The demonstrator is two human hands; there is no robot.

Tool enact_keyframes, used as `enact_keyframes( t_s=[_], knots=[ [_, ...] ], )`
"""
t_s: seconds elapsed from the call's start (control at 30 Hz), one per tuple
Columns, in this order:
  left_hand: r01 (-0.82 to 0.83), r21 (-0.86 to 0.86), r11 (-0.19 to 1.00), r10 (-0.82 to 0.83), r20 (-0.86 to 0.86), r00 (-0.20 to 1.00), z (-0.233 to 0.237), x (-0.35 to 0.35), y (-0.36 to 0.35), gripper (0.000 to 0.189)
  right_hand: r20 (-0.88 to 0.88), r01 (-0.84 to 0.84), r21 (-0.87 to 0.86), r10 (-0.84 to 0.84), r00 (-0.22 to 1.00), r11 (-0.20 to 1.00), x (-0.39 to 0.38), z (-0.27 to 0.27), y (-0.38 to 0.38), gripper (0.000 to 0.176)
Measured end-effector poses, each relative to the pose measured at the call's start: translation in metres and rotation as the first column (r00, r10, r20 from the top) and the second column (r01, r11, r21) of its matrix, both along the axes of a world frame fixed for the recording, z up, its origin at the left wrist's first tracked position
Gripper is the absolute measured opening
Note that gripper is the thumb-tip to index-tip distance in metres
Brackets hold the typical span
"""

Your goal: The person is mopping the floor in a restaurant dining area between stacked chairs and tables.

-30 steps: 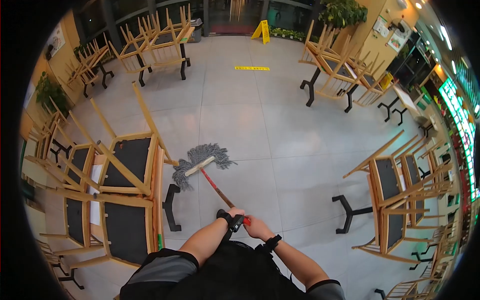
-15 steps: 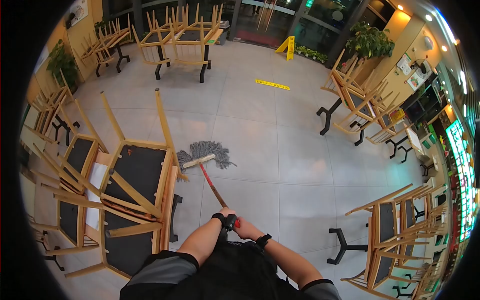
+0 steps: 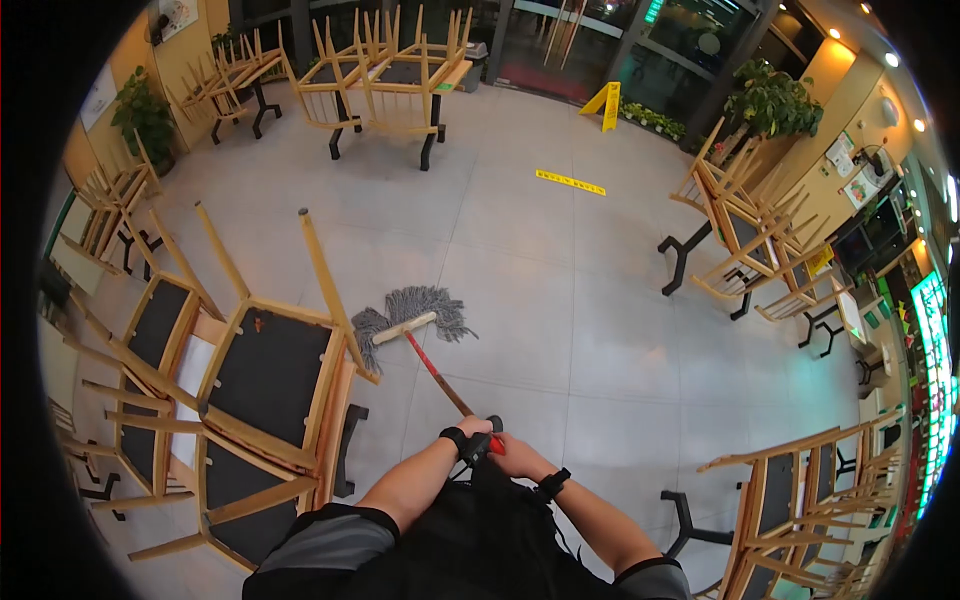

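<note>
The mop head had slid forward over a tile seam since the earliest frame, and the surrounding furniture had shifted in view as the person advanced. The left hand closed around the pole lower down, while the right hand gripped its red upper end, a spacing that probably gave leverage for steering. The fingers of both hands were curled inward around the pole, though whether they pressed together could not be told. The mop head lay flat on the tiled floor, well beyond the fingers and to their left, its gray strands fanned out near the upturned chair at near left. Chairs rested seat-down on tables, apparently to keep their legs off the floor. A yellow sign stood near the far doors, likely placed there to catch the eye of anyone entering.
</note>
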State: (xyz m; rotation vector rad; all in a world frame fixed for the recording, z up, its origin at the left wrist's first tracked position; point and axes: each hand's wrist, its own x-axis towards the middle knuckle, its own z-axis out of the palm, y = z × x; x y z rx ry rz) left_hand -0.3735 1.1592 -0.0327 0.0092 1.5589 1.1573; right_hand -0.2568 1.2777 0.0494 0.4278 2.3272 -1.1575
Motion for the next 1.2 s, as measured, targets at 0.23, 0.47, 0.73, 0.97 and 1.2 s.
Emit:
enact_keyframes(
  t_s=[0.23,0.47,0.73,0.97,1.2],
  knots=[
    [-0.015,-0.083,0.996,0.016,0.008,1.0,-0.043,-0.061,0.043,0.027,-0.014,-0.084,0.004,0.084,0.996,0.996,-0.064,0.001,0.053,0.053],
    [0.005,-0.148,0.989,-0.011,-0.04,0.999,-0.038,-0.103,0.07,0.029,-0.121,-0.123,-0.079,0.113,0.986,0.989,-0.106,-0.01,0.086,0.045],
    [0.044,-0.193,0.98,-0.036,0.042,0.998,-0.041,-0.122,0.09,0.029,-0.108,-0.157,-0.08,0.148,0.983,0.984,-0.123,0.008,0.109,0.05],
    [-0.03,-0.208,0.978,0.034,0.018,0.999,-0.08,-0.134,0.096,0.026,-0.041,-0.151,0.001,0.151,0.988,0.989,-0.136,-0.01,0.116,0.051],
    [-0.041,-0.157,0.987,0.057,0.096,0.994,-0.08,-0.173,0.108,0.027,0.023,-0.138,0.048,0.137,0.99,0.989,-0.174,-0.02,0.128,0.051]
  ],
)
